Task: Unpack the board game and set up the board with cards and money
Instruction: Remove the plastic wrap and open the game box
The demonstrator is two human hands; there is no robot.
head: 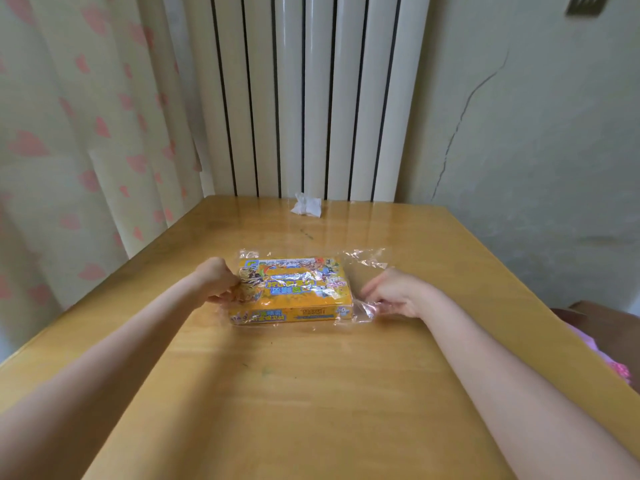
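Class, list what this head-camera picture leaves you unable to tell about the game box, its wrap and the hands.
- Game box contents: head view, closed box.
- Box lettering: too small, under glare from plastic wrap.
- Left hand fingertips: curled under, behind the wrap.
- Right hand fingertips: blurred in the wrap.

Two arms come into view from the bottom corners. Both are bare from the lowest edge up to the wrist; no sleeve shows on them. The left hand point(216, 277) has no ring, and its wrist has no watch or band. The right hand point(394, 294) is the same, with a plain wrist and uncovered fingers.
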